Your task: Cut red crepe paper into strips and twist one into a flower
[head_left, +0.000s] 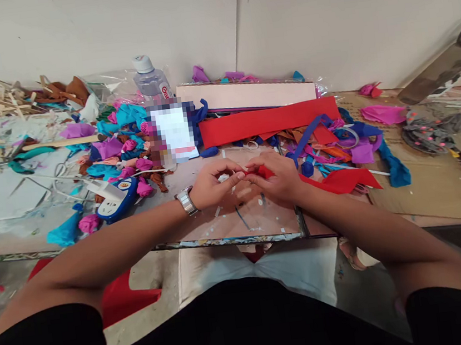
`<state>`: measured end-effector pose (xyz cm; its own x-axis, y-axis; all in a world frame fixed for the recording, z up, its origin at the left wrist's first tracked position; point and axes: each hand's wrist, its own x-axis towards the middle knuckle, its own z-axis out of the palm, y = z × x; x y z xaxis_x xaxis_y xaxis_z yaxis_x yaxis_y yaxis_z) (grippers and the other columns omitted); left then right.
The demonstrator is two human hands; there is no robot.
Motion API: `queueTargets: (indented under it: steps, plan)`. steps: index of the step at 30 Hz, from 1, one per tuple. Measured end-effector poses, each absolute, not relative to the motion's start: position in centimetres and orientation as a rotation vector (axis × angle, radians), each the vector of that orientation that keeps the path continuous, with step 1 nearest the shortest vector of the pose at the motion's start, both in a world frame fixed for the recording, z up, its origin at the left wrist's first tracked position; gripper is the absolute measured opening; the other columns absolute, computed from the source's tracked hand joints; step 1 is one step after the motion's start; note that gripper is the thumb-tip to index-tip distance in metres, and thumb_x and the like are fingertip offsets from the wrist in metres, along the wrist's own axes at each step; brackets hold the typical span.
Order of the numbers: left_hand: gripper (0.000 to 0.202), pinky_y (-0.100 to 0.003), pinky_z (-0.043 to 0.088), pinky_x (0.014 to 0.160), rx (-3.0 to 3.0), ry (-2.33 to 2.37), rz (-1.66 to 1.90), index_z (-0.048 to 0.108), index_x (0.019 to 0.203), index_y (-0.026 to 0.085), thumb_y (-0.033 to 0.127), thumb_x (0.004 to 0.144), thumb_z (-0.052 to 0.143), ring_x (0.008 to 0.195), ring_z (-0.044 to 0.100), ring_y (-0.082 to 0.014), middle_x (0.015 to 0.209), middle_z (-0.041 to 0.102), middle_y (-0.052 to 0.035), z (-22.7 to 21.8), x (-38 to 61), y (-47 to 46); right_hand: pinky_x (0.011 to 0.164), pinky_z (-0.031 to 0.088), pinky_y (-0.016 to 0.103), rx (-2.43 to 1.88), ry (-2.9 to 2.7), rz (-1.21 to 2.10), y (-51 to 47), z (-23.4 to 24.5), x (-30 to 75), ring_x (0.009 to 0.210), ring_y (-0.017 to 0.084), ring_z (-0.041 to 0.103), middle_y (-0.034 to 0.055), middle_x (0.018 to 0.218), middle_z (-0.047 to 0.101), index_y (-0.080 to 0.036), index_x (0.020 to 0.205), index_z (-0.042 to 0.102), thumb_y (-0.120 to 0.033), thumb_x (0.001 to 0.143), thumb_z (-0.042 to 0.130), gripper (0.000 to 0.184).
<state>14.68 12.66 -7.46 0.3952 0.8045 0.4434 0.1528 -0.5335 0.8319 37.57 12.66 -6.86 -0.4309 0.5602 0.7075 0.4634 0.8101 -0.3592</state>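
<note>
Over the middle of the table, my left hand (217, 183) and my right hand (275, 177) meet fingertip to fingertip. Between them they pinch the end of a red strip (347, 180), which looks like crepe paper or thin cloth. It passes under my right hand and trails out to the right across the table. Most of the gripped part is hidden by my fingers. A wider red piece (266, 122) of similar material lies flat beyond my hands. Blue, purple and orange scraps (362, 150) lie tangled right of my right hand.
Rolled flower-like scraps (135, 117) pile up at left, around a power strip (118, 200) with a white cable. Behind stand a plastic bottle (152, 81) and a blurred-out bright object (174, 132). Green-handled pliers (29, 158) lie far left; a dark tumbler (440, 71) is far right.
</note>
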Motion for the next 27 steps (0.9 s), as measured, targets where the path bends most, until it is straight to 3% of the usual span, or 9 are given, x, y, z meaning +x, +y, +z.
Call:
queueTargets:
  steps: [8, 20, 27]
  plan:
    - [0.042, -0.029, 0.057, 0.077, 1.666, 0.735, 0.989, 0.075, 0.098, 0.016, 0.057, 0.091, 0.079, 0.081, 0.071, -0.0164, 0.096, 0.079, -0.0078, -7.87, 14.86, 12.96, 0.082, 0.055, 0.038, -0.779, -2.146, 0.175, 12.74, -7.03, 37.63, 0.081, 0.022, 0.071, 0.0031, 0.087, 0.079, -0.026, 0.104, 0.074, -0.051, 0.1, 0.072, 0.025]
    - [0.044, -0.028, 0.053, 0.077, 1.729, 0.785, 1.107, 0.071, 0.097, 0.017, 0.06, 0.096, 0.071, 0.079, 0.064, -0.0148, 0.09, 0.073, -0.0056, -7.95, 14.55, 13.48, 0.091, 0.058, 0.039, -0.793, -2.107, 0.204, 12.29, -6.48, 37.35, 0.094, 0.023, 0.076, 0.0037, 0.101, 0.082, -0.026, 0.11, 0.074, -0.033, 0.101, 0.071, 0.011]
    - [0.044, -0.03, 0.056, 0.08, 1.795, 0.792, 1.117, 0.072, 0.096, 0.017, 0.061, 0.095, 0.072, 0.083, 0.066, -0.0169, 0.092, 0.075, -0.0068, -7.75, 14.7, 13.25, 0.097, 0.058, 0.042, -0.816, -2.111, 0.215, 12.32, -6.63, 37.58, 0.101, 0.025, 0.077, 0.005, 0.104, 0.082, -0.026, 0.113, 0.075, -0.034, 0.101, 0.068, 0.016]
